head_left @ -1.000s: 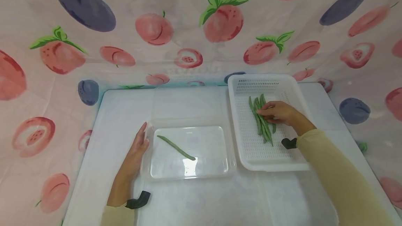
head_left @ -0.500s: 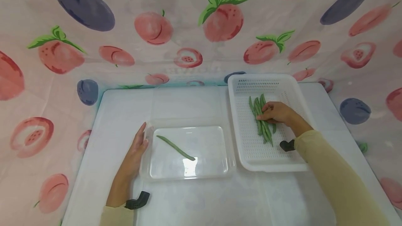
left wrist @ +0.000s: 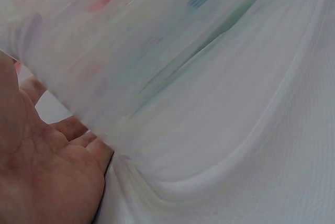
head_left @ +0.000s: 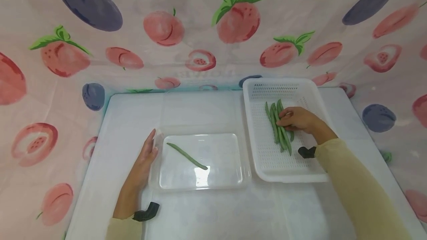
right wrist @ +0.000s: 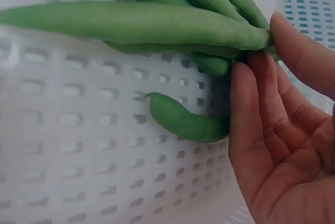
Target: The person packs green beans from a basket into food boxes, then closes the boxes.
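Note:
My right hand is over the white perforated basket, at a bundle of green beans. In the right wrist view, my thumb and fingers pinch the end of one green bean, which lies across others in the bundle. A short curved bean shows below it, partly hidden by my fingers. My left hand, its fingers extended, rests against the left side of a clear plastic container. Inside that container a single green bean lies diagonally, seen through the wall in the left wrist view.
Both containers stand on a white table, the basket just right of the clear one. Behind and at both sides hangs a fruit-printed cloth. A black wrist-worn device sits at my left cuff, and a similar black piece at my right.
My right thumb and fingertips have shifted slightly on the bean bundle, the thumb moving a little left and then back right. My left hand and the clear container have stayed put.

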Tool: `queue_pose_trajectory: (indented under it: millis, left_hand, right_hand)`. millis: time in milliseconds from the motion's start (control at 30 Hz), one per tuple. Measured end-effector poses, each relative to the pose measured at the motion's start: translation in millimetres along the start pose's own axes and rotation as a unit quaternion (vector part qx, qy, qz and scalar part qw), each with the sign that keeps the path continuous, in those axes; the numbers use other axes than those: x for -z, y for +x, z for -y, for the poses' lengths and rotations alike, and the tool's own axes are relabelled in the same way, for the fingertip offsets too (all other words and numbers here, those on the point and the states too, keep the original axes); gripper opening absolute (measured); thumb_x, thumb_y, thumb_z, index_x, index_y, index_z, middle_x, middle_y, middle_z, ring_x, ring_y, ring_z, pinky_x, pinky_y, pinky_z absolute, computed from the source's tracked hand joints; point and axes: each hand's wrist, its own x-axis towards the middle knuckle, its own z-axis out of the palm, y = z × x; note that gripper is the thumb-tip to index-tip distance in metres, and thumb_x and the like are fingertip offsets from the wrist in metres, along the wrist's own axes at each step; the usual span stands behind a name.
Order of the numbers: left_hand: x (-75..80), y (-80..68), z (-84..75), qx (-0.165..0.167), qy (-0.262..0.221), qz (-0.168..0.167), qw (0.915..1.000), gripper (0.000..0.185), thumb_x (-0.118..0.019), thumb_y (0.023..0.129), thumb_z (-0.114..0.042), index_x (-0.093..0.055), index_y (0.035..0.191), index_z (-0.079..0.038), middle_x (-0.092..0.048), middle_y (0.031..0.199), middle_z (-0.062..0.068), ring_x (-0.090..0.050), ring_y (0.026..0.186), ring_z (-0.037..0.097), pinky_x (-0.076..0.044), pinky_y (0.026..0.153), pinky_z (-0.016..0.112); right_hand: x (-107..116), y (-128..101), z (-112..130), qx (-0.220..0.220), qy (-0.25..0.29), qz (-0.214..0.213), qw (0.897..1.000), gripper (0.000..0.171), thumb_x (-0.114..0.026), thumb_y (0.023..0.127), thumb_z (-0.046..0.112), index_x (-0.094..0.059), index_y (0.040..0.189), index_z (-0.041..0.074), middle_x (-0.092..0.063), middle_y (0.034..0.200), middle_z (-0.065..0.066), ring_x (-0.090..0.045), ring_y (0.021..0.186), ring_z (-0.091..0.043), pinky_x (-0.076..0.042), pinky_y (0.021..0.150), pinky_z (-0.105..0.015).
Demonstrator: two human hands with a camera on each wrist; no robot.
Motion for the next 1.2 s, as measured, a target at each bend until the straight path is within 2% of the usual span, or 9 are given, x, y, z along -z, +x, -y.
queue_pose_trajectory:
  millis: [133, 367, 667, 767, 967, 1200]
  left_hand:
    - [0.2, 0.2, 0.5, 0.001, -0.001, -0.002, 1.0000, 0.064, -0.039, 0.110, -0.025, -0.010, 0.164, -0.040, -0.001, 0.174, 0.000, -0.004, 0.159, 0.042, -0.020, 0.110, 0.081]
    - [0.3, 1.0, 1.4, -0.001, 0.002, 0.003, 1.0000, 0.064, -0.038, 0.110, -0.025, -0.009, 0.164, -0.041, -0.001, 0.174, 0.001, -0.009, 0.157, 0.046, -0.031, 0.106, 0.078]
    - [0.9, 1.3, -1.1, -0.004, 0.009, -0.002, 1.0000, 0.065, -0.039, 0.109, -0.023, -0.008, 0.165, -0.035, -0.001, 0.174, 0.002, -0.007, 0.158, 0.044, -0.026, 0.109, 0.078]
    - [0.8, 0.5, -1.2, -0.002, 0.008, -0.001, 1.0000, 0.064, -0.039, 0.110, -0.023, -0.008, 0.165, -0.034, -0.002, 0.174, 0.002, -0.008, 0.157, 0.045, -0.028, 0.108, 0.077]
    - [0.0, -0.9, -0.3, 0.006, 0.012, -0.001, 0.9999, 0.064, -0.039, 0.109, -0.026, -0.008, 0.164, -0.040, 0.000, 0.174, 0.001, -0.006, 0.158, 0.044, -0.024, 0.109, 0.079]
    - [-0.4, -0.8, 0.1, 0.002, 0.009, 0.001, 1.0000, 0.064, -0.039, 0.109, -0.025, -0.008, 0.164, -0.041, 0.001, 0.174, 0.000, -0.008, 0.158, 0.045, -0.029, 0.107, 0.076]
  right_hand:
    - [1, -2, 2, -0.010, 0.003, 0.000, 1.000, 0.061, -0.074, 0.095, 0.020, -0.044, 0.142, -0.005, -0.068, 0.106, 0.003, -0.067, 0.091, -0.006, -0.059, 0.083, -0.026]
    - [4, -7, 7, -0.024, 0.013, 0.007, 1.000, 0.062, -0.072, 0.096, 0.021, -0.043, 0.144, -0.006, -0.069, 0.103, 0.004, -0.067, 0.092, -0.009, -0.058, 0.085, -0.028]
    - [10, -14, 17, -0.005, 0.032, 0.011, 0.999, 0.068, -0.069, 0.099, 0.023, -0.036, 0.149, -0.009, -0.060, 0.120, 0.000, -0.066, 0.098, -0.004, -0.058, 0.094, -0.030]
    - [10, -17, 21, 0.001, 0.045, 0.018, 0.999, 0.064, -0.068, 0.100, 0.023, -0.037, 0.147, -0.008, -0.060, 0.116, 0.003, -0.065, 0.097, -0.003, -0.058, 0.092, -0.028]
    - [9, -24, 34, -0.001, 0.099, 0.034, 0.995, 0.047, -0.064, 0.102, 0.022, -0.042, 0.136, -0.002, -0.071, 0.102, 0.003, -0.070, 0.083, -0.007, -0.061, 0.078, -0.026]
    - [0, -29, 47, 0.007, 0.114, 0.051, 0.992, 0.040, -0.058, 0.105, 0.031, -0.038, 0.130, 0.007, -0.068, 0.110, -0.004, -0.075, 0.092, -0.019, -0.063, 0.076, -0.033]
